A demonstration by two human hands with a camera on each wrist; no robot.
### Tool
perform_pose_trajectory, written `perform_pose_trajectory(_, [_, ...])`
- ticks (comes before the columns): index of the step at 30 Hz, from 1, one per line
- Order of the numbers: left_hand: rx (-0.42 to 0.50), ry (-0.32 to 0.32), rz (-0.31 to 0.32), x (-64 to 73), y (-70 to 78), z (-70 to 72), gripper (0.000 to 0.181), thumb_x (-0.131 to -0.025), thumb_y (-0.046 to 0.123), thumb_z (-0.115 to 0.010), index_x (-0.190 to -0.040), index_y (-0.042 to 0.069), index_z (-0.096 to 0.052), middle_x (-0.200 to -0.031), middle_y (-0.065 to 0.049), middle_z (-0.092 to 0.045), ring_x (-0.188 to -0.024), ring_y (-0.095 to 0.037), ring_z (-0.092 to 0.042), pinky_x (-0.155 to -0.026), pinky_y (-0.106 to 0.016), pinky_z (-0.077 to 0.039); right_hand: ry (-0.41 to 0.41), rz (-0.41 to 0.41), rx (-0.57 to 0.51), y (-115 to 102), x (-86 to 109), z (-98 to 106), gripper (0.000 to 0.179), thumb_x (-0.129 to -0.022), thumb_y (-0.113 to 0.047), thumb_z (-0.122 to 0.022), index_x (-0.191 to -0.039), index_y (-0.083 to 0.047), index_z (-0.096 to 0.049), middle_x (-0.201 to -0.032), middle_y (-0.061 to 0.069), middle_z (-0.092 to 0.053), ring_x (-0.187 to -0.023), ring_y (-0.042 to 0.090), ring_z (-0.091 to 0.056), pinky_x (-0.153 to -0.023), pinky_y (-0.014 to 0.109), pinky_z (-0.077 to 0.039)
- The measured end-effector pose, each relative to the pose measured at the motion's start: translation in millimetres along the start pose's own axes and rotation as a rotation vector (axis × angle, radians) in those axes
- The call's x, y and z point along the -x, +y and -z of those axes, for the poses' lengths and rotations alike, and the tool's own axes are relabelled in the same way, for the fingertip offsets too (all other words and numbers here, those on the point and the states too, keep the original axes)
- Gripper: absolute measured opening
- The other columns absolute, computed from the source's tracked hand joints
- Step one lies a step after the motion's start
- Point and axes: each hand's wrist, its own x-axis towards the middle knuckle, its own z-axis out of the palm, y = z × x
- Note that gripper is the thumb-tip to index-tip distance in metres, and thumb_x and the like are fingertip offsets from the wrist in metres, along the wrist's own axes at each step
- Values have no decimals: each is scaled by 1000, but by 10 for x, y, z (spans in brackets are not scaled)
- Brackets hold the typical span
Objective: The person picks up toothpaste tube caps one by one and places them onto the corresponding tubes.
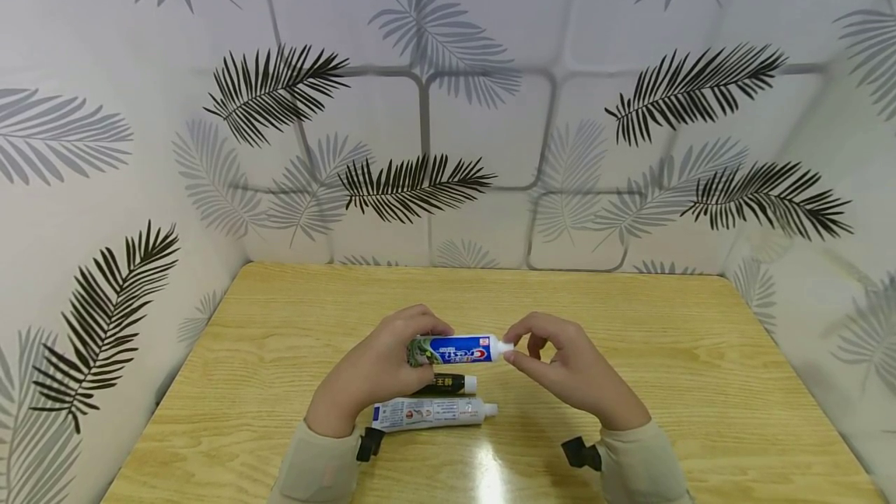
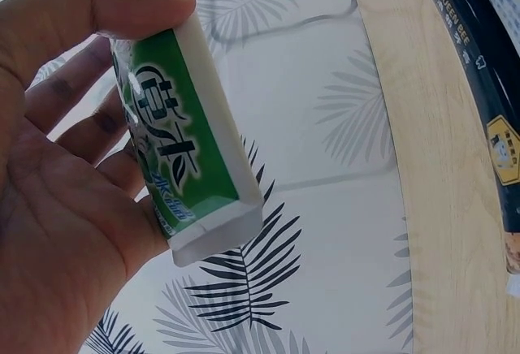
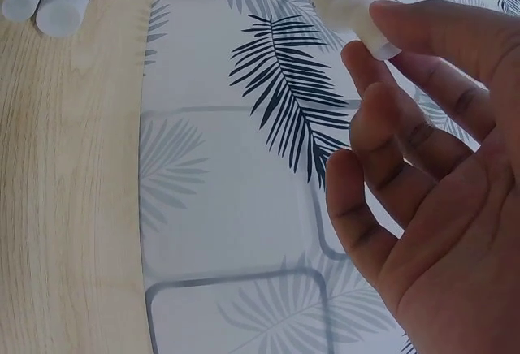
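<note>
A blue, white and green toothpaste tube (image 1: 458, 349) is held level above the table, its white cap (image 1: 505, 347) pointing right. My left hand (image 1: 381, 364) grips the tube's body near its flat end, thumb across the green side (image 2: 183, 118) in the left wrist view. With thumb and forefinger my right hand (image 1: 570, 364) pinches the cap. In the right wrist view the cap (image 3: 378, 36) sits on the tube's neck between those fingertips, the other fingers curving below. Under the left hand lie a black toothpaste tube (image 1: 448, 384) and a white one (image 1: 437, 413).
The two lying tubes point their caps to the right on the wooden table (image 1: 665, 356). Behind the table's far edge stands a wall covering (image 1: 483, 131) with a leaf pattern. Light glares off the table near the front.
</note>
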Motion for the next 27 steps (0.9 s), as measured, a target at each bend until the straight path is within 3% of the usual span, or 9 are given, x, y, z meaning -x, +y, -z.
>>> perform_pose_trajectory(6, [0, -1, 2, 1, -2, 3, 47, -82, -9, -79, -124, 11, -73, -114, 4, -68, -101, -14, -63, -86, -30, -58, 38, 45, 8, 9, -10, -5, 17, -95, -11, -81, -105, -25, -77, -105, -8, -75, -88, 10, -67, -82, 31, -58])
perform_pose_trajectory(10, [-2, 0, 1, 1, -4, 2, 47, -82, -9, -79, -123, 12, -73, -114, 5, -68, -101, -14, -62, -86, -30, -58, 54, 68, -15, 11, -17, -13, 20, -93, -7, -82, -102, -25, -77, -106, -8, -74, -93, 12, -68, -83, 28, -59])
perform_pose_trajectory(20, [3, -1, 1, 3, -11, -1, 47, -82, -9, -79, -123, 12, -74, -113, 4, -68, -99, -14, -62, -84, -29, -58, 46, 79, -10, 8, -19, -17, 19, -95, -8, -80, -104, -24, -75, -103, -9, -73, -80, 10, -62, -79, 31, -55])
perform_pose_trajectory(27, [-17, -4, 4, -5, -7, 5, 46, -82, -8, -80, -124, 11, -74, -114, 3, -69, -97, -14, -61, -84, -30, -57, 15, 24, 22, 10, -19, -19, 16, -98, -13, -78, -107, -27, -76, -103, -12, -72, -76, 9, -58, -75, 29, -52])
